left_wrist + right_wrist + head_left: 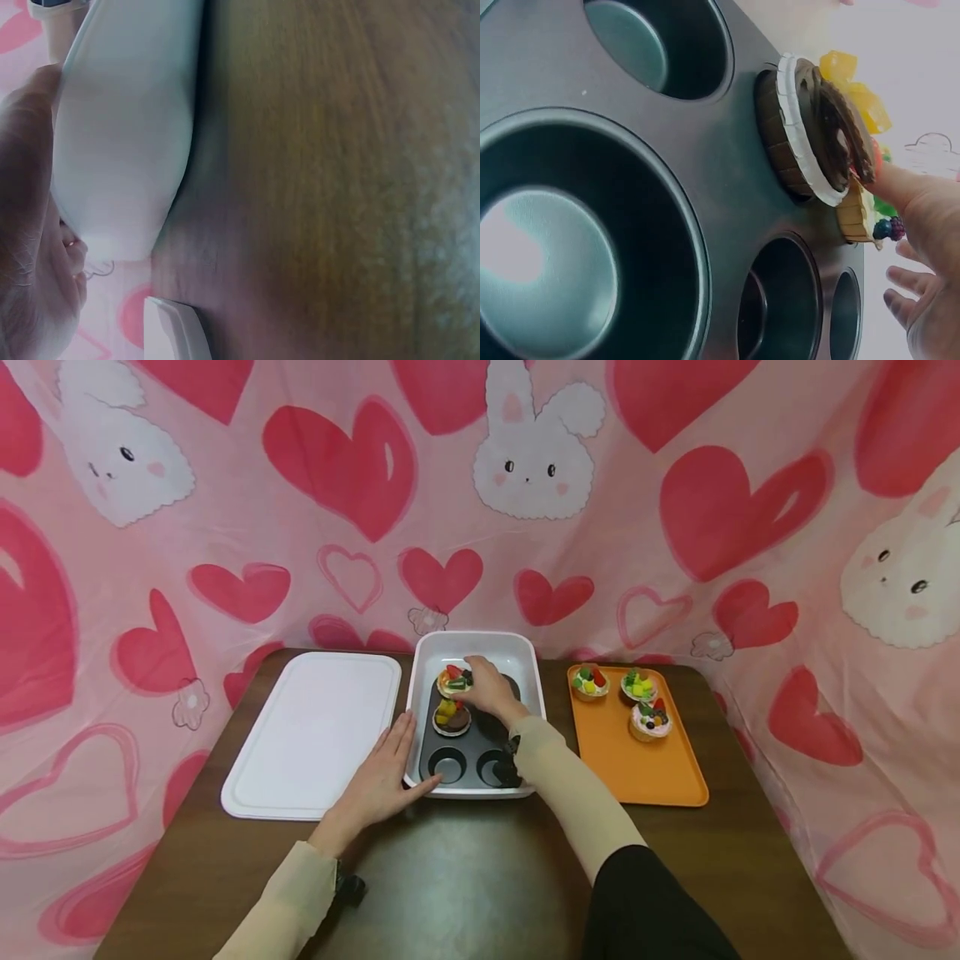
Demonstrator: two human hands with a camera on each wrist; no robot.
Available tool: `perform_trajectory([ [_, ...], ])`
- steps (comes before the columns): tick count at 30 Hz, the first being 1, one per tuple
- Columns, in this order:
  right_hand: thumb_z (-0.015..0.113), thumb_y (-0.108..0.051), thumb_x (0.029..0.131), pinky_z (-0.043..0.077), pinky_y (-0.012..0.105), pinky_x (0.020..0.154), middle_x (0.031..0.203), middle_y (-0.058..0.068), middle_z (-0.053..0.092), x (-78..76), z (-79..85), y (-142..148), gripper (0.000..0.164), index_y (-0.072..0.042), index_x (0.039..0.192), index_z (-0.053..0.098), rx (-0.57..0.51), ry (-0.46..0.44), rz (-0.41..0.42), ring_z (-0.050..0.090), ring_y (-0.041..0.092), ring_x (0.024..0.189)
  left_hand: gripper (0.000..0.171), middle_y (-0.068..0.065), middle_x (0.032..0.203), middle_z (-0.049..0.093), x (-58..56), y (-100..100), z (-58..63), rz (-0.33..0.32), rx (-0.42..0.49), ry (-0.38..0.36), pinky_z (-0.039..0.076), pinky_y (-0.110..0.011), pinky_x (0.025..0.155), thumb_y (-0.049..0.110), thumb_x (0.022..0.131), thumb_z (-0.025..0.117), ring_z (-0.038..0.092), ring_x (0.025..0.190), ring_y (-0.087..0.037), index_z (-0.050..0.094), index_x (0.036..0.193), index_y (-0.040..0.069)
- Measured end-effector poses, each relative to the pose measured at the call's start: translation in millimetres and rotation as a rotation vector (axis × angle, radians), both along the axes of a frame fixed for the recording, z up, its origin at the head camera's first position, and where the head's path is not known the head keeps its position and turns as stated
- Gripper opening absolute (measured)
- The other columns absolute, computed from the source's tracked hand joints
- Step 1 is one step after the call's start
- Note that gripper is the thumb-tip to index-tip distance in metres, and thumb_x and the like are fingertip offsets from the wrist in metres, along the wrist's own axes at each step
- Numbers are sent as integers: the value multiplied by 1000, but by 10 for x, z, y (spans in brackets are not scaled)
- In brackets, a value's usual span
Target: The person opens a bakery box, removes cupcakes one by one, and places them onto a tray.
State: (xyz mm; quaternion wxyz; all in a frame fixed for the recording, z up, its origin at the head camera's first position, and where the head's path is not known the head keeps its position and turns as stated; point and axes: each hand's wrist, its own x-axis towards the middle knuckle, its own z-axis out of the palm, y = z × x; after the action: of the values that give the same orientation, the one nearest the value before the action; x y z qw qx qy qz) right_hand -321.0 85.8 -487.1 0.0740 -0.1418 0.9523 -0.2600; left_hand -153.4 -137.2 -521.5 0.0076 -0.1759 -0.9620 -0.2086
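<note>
My right hand (491, 689) reaches over a dark muffin tin (467, 752), with thumb and fingers around a fruit tart (451, 680) in its far left cup. The tart carries red, orange and green fruit plus dark berries. In the right wrist view, my thumb is at the tart (853, 214) while the other fingers spread beside it. Just nearer sits a chocolate tart (452, 718) topped with yellow fruit. The tin lies inside a white deep pan (531, 670). My left hand (378, 777) rests straight-fingered along the pan's left rim, thumb at its front corner.
An orange tray (615, 752) on the right bears three fruit-topped tarts (650, 721). To the left lies a white flat board (315, 735). All stand on a dark wooden table (480, 885), with a pink heart-patterned cloth (450, 510) behind.
</note>
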Motion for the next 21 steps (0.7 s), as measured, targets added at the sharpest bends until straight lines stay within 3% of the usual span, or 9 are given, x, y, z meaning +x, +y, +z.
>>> perform_trajectory([
  [6,87,-35,95,43,54,130,167,16,53,20,-42,-53,82,-3,161,51,39,17,0,52,32,155,117,-15,186,18,30,-12,2,-1,24,-12,23,-55,140,71,94,67,23,172,-35,19,175,2],
  [14,88,-34,95,42,46,132,164,19,57,5,-80,-54,82,-1,161,51,-27,-43,-7,56,33,152,116,-14,185,18,56,-7,11,11,41,-24,24,-56,139,70,94,69,22,173,-35,21,175,2],
  [21,88,-32,94,45,46,130,158,21,62,-71,-121,-49,80,2,158,53,-52,-60,5,60,34,146,116,-13,185,18,33,-8,25,13,42,-22,24,-55,140,71,95,67,22,173,-33,20,175,3],
])
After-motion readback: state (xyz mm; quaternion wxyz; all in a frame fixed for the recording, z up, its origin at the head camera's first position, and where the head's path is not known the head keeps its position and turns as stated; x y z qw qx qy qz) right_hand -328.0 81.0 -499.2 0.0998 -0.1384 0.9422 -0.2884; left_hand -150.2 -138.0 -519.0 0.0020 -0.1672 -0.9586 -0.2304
